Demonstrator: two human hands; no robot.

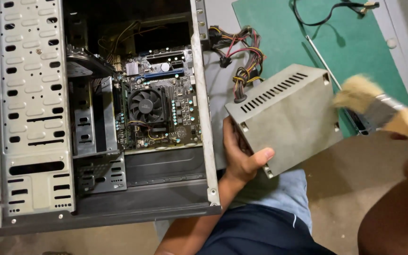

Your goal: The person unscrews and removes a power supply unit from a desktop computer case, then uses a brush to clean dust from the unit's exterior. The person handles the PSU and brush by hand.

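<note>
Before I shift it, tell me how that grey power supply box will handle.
The power supply box looks like stiff sheet metal, so it should not flex. It is probably heavy for its size, and the left hand grips only one lower corner, so it may tip. Its wire bundle is floppy and runs toward the computer case, so it may drag or snag.

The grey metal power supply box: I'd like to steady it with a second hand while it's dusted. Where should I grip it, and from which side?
Probably the far upper-right corner of the grey metal power supply box, coming from the green mat side. The left hand already clamps the near lower-left edge, and the cable bundle leaves the vented end, so the opposite plain corner is free.
</note>
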